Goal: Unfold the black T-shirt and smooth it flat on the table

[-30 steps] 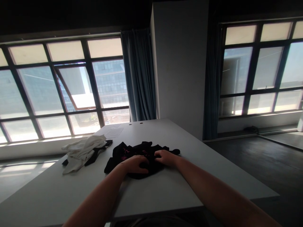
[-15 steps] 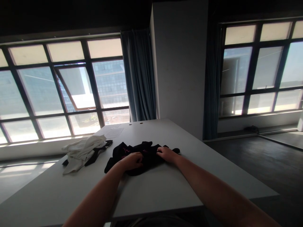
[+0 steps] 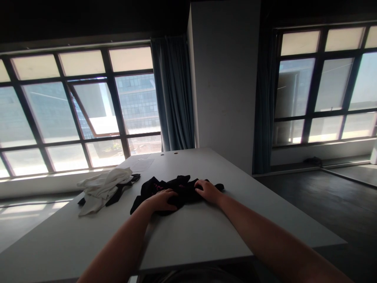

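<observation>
A crumpled black garment with pink print [image 3: 184, 196] lies on the white table in front of me. My left hand [image 3: 162, 199] rests over its near left part, fingers laid across the cloth and thumb apart. On the right part lies my right hand [image 3: 207, 190], its fingers bent over the fabric with a gap between thumb and forefinger. Both palms face down, and the fingertips partly merge with the dark cloth. The garment's exact kind cannot be made out in its folds.
Left of the black garment lies a heap of white cloth [image 3: 103, 186] with black pieces of cloth [image 3: 119, 192] beneath it. A flat, pale sheet [image 3: 141, 164] is farther back on the white table [image 3: 203, 236]. The table's far end meets a pillar [image 3: 224, 90].
Both hands have loosened, with thumbs now farther from the fingers. The garment's near edge has shifted slightly away from me. The white heap has stayed in place.
</observation>
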Motion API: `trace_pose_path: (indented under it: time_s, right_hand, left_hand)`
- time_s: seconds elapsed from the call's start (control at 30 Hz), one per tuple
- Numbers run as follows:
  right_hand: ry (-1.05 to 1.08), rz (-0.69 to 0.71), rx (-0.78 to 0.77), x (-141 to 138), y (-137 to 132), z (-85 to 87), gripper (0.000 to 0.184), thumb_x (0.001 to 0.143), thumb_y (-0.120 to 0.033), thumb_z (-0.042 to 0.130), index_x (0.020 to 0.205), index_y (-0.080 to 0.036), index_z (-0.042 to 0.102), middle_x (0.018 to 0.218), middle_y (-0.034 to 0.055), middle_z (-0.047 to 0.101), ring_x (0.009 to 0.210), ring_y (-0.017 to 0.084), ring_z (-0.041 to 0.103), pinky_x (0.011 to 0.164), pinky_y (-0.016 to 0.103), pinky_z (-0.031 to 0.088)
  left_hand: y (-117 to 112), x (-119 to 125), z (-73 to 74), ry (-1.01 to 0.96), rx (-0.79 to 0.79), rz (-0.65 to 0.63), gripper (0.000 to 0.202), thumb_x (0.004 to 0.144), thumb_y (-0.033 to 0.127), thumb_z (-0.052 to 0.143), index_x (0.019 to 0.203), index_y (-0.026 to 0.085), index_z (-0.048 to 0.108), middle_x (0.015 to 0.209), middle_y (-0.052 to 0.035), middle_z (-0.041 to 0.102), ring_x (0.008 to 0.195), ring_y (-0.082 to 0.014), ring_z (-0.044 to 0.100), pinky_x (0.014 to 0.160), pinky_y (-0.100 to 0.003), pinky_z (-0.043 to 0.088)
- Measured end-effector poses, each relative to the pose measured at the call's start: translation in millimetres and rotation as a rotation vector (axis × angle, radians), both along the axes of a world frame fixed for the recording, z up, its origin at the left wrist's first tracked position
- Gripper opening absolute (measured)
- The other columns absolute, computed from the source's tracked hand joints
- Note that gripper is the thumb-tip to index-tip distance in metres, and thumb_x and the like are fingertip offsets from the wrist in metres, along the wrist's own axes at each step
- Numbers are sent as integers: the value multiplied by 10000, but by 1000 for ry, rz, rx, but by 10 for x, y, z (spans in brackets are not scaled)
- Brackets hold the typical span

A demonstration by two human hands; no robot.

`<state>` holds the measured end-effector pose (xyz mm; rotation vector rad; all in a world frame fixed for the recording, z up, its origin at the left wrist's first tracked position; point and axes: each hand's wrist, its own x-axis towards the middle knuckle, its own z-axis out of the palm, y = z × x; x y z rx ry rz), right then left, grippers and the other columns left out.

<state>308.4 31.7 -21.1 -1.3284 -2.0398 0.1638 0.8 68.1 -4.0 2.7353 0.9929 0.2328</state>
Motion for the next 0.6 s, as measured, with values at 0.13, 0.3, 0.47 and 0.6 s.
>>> trace_pose_path:
  time_s: [0.13,0.3,0.47,0.6]
  right_hand:
    - [-30,153,128,-68,-60,30,190,852,-120,679,1031,-181,687,1123,92,692,1104,244,614,1034,395,440]
    - [-64,355,249,-199,-181,105,128,878,-118,670,968,-204,699,1175,86,681,1161,236,602,1064,395,448]
    - [-72,403,286,-343,-269,139,94,929,-166,622,932,-201,710,938,51,704,907,196,633,875,323,501]
    - [-180,376,151,-370,-239,76,99,903,-167,631,890,-184,728,861,39,695,795,175,636,783,286,494]
  left_hand:
    - [10,25,-25,9,49,39,625,794,467,762,1390,335,632,1424,-86,580,1298,-363,562,1142,-499,419]
    - [-61,70,-4,33,115,136,472,811,418,714,1274,334,679,1378,-73,598,1237,-344,593,1104,-501,437]
    - [-101,99,37,55,352,363,265,821,327,670,1075,301,741,1312,-95,583,1233,-353,548,1054,-567,415]
    - [-73,88,55,-23,436,431,220,855,292,637,1046,296,748,1213,-89,591,1168,-310,550,1025,-522,415]
